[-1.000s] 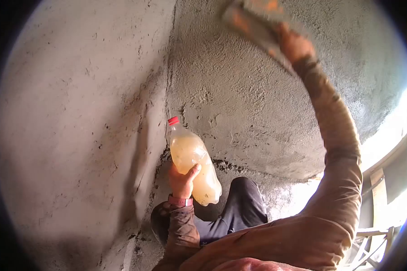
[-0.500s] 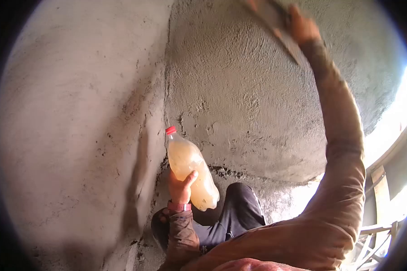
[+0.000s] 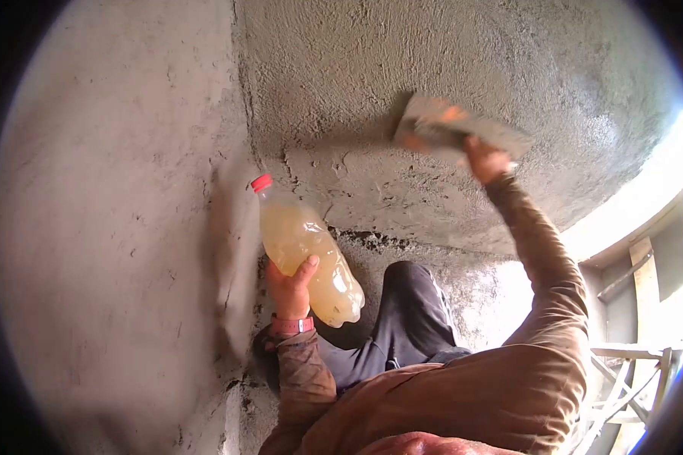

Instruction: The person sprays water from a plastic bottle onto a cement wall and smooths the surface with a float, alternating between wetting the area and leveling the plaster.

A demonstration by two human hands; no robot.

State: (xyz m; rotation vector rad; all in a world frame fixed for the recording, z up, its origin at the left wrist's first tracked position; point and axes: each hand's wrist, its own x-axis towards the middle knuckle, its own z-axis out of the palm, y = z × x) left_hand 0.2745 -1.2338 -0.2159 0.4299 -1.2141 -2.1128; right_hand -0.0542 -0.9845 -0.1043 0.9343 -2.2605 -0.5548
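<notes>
My left hand (image 3: 289,290) is wrapped round a large clear plastic bottle (image 3: 300,246) of cloudy yellowish liquid. The bottle leans to the left, its red cap (image 3: 261,183) at the top. Over at the right, my right hand (image 3: 487,158) grips a flat rectangular plastering trowel (image 3: 441,121) with orange patches, slightly blurred. The trowel lies against or close to the rough wet plaster wall (image 3: 357,68); exact contact is hard to make out. Its handle is mostly hidden by my fingers.
A smoother plastered wall (image 3: 122,205) rises at the left and meets the rough one in a corner. Along the rough wall's foot runs a dark ragged gap (image 3: 375,240). My bent knee (image 3: 410,292) is below it. Wooden framing (image 3: 629,353) stands at the right by bright daylight.
My right hand has swept the trowel down from the top of the view to mid-wall. The bottle, still in my left hand, appears slightly higher and further left as the view shifted.
</notes>
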